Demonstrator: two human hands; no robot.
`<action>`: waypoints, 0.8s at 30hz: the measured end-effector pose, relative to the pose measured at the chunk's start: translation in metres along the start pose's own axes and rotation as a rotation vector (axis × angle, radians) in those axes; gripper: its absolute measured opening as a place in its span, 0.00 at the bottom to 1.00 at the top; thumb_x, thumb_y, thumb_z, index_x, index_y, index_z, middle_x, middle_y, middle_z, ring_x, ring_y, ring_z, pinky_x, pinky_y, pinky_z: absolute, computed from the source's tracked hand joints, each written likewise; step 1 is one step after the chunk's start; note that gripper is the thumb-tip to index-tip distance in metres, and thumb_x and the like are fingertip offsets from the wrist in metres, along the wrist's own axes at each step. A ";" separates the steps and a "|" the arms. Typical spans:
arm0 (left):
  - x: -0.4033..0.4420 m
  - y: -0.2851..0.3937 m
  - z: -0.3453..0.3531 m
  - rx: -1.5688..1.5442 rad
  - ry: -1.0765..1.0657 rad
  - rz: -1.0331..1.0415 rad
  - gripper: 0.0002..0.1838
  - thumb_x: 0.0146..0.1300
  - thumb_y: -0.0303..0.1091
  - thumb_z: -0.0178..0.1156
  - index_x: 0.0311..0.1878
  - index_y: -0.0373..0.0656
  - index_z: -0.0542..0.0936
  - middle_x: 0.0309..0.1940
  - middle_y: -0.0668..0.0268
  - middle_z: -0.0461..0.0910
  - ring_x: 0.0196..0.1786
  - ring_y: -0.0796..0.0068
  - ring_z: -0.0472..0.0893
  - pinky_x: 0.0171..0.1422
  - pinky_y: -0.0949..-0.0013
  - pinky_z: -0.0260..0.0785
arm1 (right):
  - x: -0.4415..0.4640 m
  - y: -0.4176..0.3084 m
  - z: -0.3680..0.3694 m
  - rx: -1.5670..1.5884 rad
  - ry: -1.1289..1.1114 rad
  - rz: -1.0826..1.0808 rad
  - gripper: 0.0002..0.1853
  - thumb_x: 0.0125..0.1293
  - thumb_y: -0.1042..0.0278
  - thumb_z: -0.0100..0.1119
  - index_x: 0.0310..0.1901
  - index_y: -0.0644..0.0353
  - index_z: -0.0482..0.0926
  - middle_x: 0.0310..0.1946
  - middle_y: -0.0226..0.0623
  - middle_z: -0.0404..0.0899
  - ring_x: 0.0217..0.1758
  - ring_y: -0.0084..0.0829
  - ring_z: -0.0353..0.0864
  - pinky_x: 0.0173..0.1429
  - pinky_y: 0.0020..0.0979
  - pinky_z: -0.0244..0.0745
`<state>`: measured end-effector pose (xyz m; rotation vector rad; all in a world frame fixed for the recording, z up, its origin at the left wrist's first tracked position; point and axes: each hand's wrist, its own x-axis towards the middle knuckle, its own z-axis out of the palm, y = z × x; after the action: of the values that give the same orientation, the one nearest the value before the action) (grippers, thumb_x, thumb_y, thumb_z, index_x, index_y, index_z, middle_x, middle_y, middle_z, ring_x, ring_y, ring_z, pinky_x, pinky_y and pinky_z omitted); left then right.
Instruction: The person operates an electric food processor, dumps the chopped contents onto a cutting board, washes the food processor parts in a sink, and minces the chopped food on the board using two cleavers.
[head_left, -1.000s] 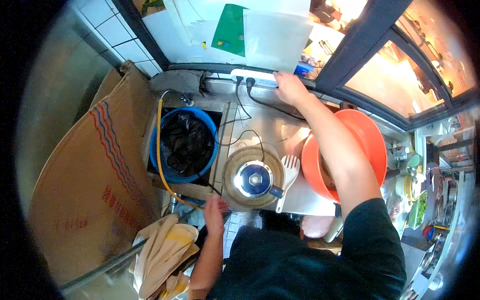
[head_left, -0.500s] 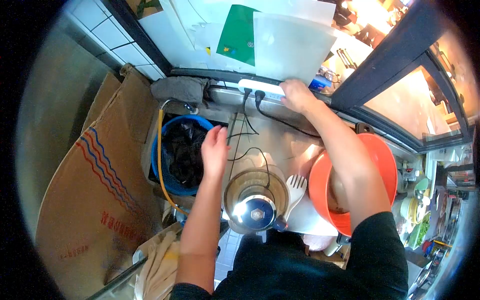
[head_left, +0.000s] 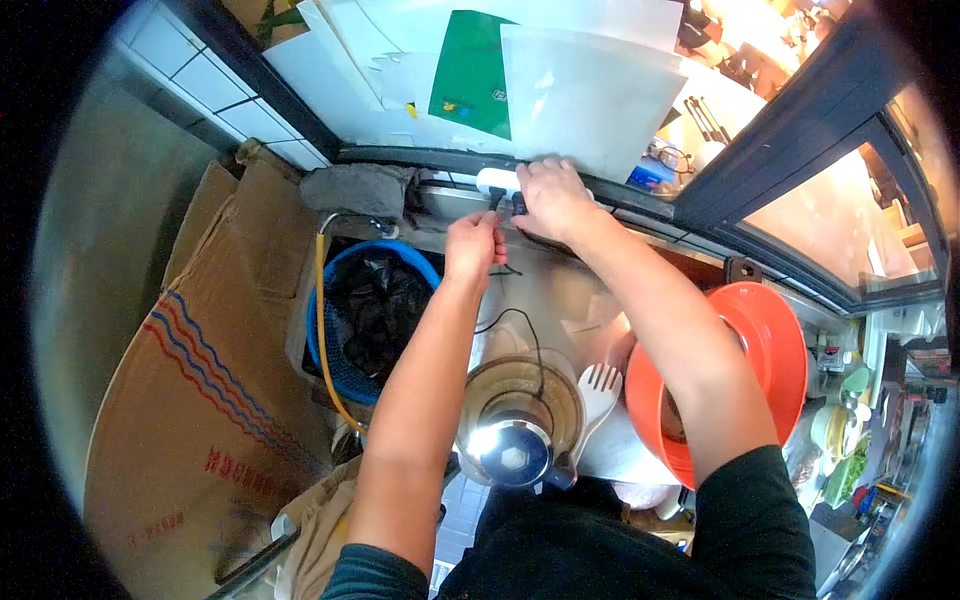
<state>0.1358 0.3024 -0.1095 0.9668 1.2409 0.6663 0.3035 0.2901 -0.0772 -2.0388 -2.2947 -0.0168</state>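
Observation:
On the ledge below the window lies a white power strip (head_left: 494,181) with black plugs in it. My right hand (head_left: 555,203) is wrapped over the strip's middle, covering most of it and a second plug. Just below its left end, my left hand (head_left: 474,246) is closed at the left black plug (head_left: 496,198), fingertips pinched around it where its cord leaves; the exact grip is partly hidden. A black cord (head_left: 525,322) runs down to a round appliance with a shiny lid (head_left: 511,452) in a wide translucent container (head_left: 470,395) near my body.
A blue basket (head_left: 425,262) lined with a black bag stands left, with a yellow hose (head_left: 321,330) beside it. Cardboard (head_left: 190,400) leans further left. A white slotted spatula (head_left: 600,395) and orange tubs (head_left: 785,350) sit at right. A grey cloth (head_left: 360,192) lies near the window.
My left hand has moved up and right from beside the basket to the plug. My right hand has slid left along the power strip from its right end.

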 end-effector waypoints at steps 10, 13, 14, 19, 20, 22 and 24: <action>-0.024 -0.022 -0.019 0.139 0.242 0.214 0.13 0.69 0.34 0.61 0.42 0.31 0.86 0.27 0.64 0.84 0.32 0.71 0.78 0.39 0.67 0.70 | 0.009 0.001 -0.001 0.005 -0.064 0.002 0.35 0.55 0.47 0.77 0.55 0.67 0.79 0.52 0.46 0.83 0.61 0.45 0.78 0.69 0.44 0.70; -0.041 -0.036 -0.055 -0.029 0.099 0.018 0.15 0.71 0.36 0.61 0.45 0.32 0.85 0.25 0.66 0.83 0.32 0.69 0.80 0.38 0.69 0.72 | 0.007 -0.001 -0.002 -0.003 -0.103 0.011 0.38 0.55 0.46 0.77 0.57 0.69 0.77 0.55 0.48 0.82 0.62 0.46 0.77 0.68 0.45 0.71; -0.042 -0.041 -0.070 0.040 -0.109 -0.023 0.22 0.74 0.41 0.60 0.61 0.32 0.80 0.42 0.58 0.86 0.40 0.65 0.83 0.38 0.69 0.75 | 0.011 0.002 -0.002 -0.040 -0.136 -0.002 0.41 0.55 0.44 0.76 0.61 0.69 0.75 0.54 0.49 0.82 0.63 0.47 0.77 0.68 0.45 0.71; -0.064 -0.034 -0.073 0.358 -0.141 0.107 0.45 0.74 0.59 0.57 0.81 0.36 0.56 0.79 0.49 0.59 0.78 0.54 0.64 0.63 0.54 0.78 | -0.018 -0.019 -0.036 -0.119 -0.096 -0.084 0.43 0.58 0.49 0.74 0.69 0.66 0.68 0.61 0.53 0.76 0.68 0.50 0.74 0.70 0.46 0.71; -0.071 -0.039 -0.080 0.225 -0.048 0.147 0.44 0.74 0.58 0.57 0.80 0.35 0.57 0.78 0.49 0.60 0.77 0.54 0.66 0.64 0.54 0.78 | -0.027 -0.024 -0.046 -0.078 -0.079 -0.114 0.34 0.60 0.54 0.71 0.64 0.66 0.75 0.56 0.53 0.80 0.63 0.51 0.78 0.66 0.46 0.75; -0.112 -0.023 -0.091 0.011 0.089 0.216 0.39 0.76 0.53 0.56 0.77 0.33 0.63 0.73 0.50 0.68 0.73 0.57 0.70 0.65 0.54 0.76 | -0.053 -0.039 -0.085 0.039 -0.264 -0.125 0.27 0.61 0.57 0.69 0.57 0.66 0.79 0.50 0.54 0.82 0.58 0.50 0.81 0.61 0.46 0.78; -0.144 -0.040 -0.101 -0.054 0.223 0.249 0.33 0.76 0.46 0.56 0.75 0.33 0.67 0.69 0.50 0.72 0.72 0.59 0.72 0.69 0.57 0.72 | -0.092 -0.053 -0.117 0.139 -0.460 -0.186 0.21 0.63 0.59 0.66 0.52 0.65 0.82 0.45 0.54 0.83 0.52 0.50 0.84 0.56 0.47 0.80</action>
<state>0.0017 0.1852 -0.0815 1.0319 1.3003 1.0205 0.2668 0.1859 0.0358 -1.9069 -2.6422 0.6470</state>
